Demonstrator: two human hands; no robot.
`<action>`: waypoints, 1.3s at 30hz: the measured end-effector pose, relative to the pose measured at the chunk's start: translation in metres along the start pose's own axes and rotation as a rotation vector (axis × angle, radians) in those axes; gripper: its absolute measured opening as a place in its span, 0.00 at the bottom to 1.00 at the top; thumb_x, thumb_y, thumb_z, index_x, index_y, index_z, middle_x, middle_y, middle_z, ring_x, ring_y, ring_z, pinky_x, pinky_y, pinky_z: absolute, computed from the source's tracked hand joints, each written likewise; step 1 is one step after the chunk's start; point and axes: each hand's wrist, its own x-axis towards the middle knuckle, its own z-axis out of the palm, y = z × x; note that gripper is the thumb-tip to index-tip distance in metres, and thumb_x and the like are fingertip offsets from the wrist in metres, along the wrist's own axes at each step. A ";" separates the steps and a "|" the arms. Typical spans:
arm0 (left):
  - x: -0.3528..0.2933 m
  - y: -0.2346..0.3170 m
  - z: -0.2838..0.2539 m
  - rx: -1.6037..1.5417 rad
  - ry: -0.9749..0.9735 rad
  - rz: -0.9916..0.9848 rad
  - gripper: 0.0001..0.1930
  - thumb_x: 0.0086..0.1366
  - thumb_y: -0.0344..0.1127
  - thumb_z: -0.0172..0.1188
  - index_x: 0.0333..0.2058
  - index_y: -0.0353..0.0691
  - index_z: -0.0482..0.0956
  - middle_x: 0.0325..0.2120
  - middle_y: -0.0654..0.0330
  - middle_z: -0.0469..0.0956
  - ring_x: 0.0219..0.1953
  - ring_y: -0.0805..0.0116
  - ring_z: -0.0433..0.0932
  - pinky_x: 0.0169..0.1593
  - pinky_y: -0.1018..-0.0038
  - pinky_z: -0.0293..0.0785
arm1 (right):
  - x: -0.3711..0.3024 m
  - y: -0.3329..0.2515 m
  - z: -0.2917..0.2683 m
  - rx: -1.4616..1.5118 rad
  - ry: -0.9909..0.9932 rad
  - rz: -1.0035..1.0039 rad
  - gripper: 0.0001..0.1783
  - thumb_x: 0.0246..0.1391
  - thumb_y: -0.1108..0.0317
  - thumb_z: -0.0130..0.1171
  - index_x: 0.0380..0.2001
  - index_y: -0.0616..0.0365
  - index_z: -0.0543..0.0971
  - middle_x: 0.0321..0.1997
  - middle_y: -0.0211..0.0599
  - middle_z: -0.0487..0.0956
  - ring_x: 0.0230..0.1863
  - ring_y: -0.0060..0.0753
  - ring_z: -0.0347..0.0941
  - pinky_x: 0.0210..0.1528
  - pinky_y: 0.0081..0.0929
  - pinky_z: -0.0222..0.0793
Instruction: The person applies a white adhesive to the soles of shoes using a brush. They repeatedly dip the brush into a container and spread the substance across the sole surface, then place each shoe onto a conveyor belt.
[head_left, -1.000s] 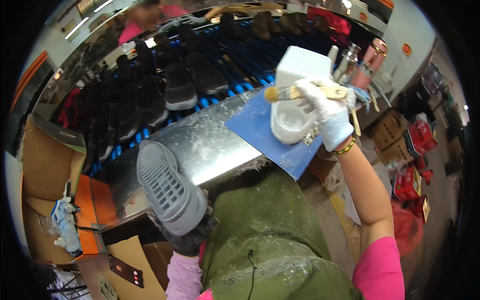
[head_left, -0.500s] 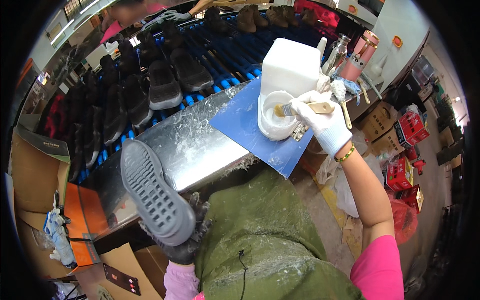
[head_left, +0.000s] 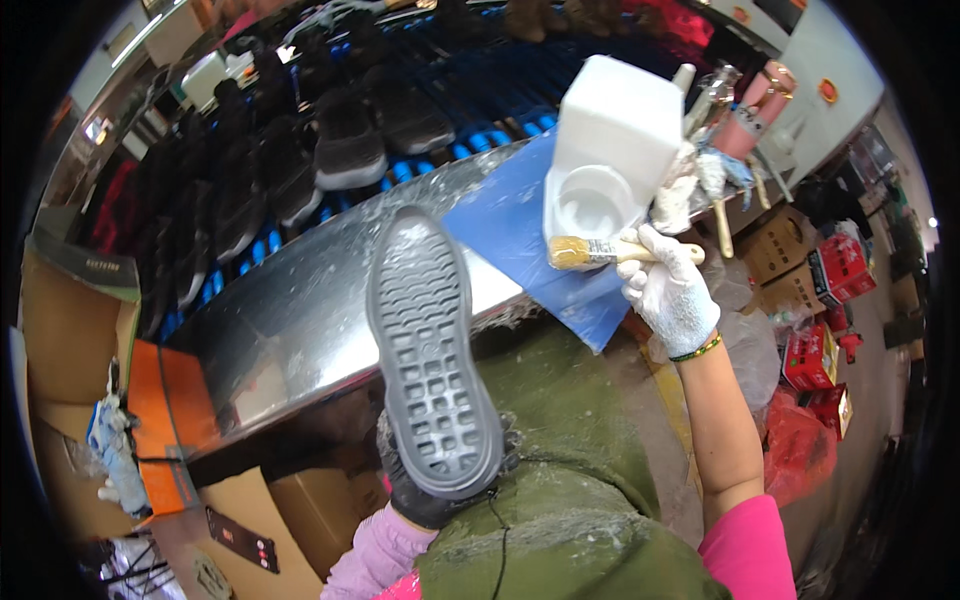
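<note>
A grey shoe sole (head_left: 430,350) with a grooved, square-patterned tread facing me rests over my lap. My left hand (head_left: 415,497), in a black glove, grips it by its near end, mostly hidden beneath it. In a white glove, my right hand (head_left: 672,290) is closed round the wooden handle of a paintbrush (head_left: 572,252). The pale bristles point left, just in front of a white plastic container (head_left: 625,115). A round white cup (head_left: 592,200) sits at the container's near side, on a blue sheet (head_left: 500,215).
A metal-topped bench (head_left: 310,300) runs across, with dark shoes (head_left: 350,150) on a blue-and-black rack behind it. A pink flask (head_left: 757,110) and stained brushes (head_left: 722,225) stand at right. Below left are an orange box (head_left: 165,400) and a phone (head_left: 242,540); red boxes (head_left: 840,265) lie right.
The paintbrush has come out of the cup toward me, carried by my right hand. My left hand has swung the sole to the right, over my lap. The view has shifted slightly.
</note>
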 end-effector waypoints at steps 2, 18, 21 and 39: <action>0.000 0.004 0.001 0.078 -0.016 -0.051 0.39 0.68 0.65 0.48 0.67 0.42 0.61 0.62 0.47 0.69 0.62 0.39 0.69 0.64 0.43 0.68 | 0.007 0.015 0.034 -0.017 -0.081 -0.021 0.16 0.67 0.59 0.54 0.47 0.61 0.75 0.40 0.34 0.79 0.31 0.18 0.72 0.26 0.14 0.66; 0.014 0.006 -0.008 0.414 -0.367 0.093 0.27 0.72 0.52 0.51 0.54 0.31 0.73 0.44 0.54 0.79 0.44 0.63 0.79 0.52 0.67 0.78 | -0.041 0.071 0.138 -0.674 -0.826 -0.058 0.09 0.60 0.61 0.60 0.29 0.52 0.81 0.26 0.29 0.80 0.26 0.22 0.74 0.34 0.25 0.73; -0.015 0.019 -0.009 -0.007 0.032 -0.080 0.31 0.72 0.58 0.47 0.65 0.44 0.66 0.60 0.52 0.72 0.62 0.51 0.71 0.65 0.51 0.69 | 0.023 0.071 0.146 -0.574 -0.268 -0.208 0.06 0.61 0.67 0.59 0.31 0.54 0.81 0.26 0.24 0.79 0.29 0.12 0.73 0.29 0.15 0.69; 0.011 0.026 -0.049 0.713 -0.119 -0.059 0.31 0.68 0.61 0.50 0.59 0.42 0.72 0.54 0.53 0.76 0.57 0.62 0.74 0.62 0.61 0.71 | -0.056 0.079 0.122 -0.816 -0.756 -0.159 0.06 0.59 0.66 0.62 0.31 0.57 0.81 0.29 0.31 0.79 0.33 0.22 0.75 0.39 0.25 0.73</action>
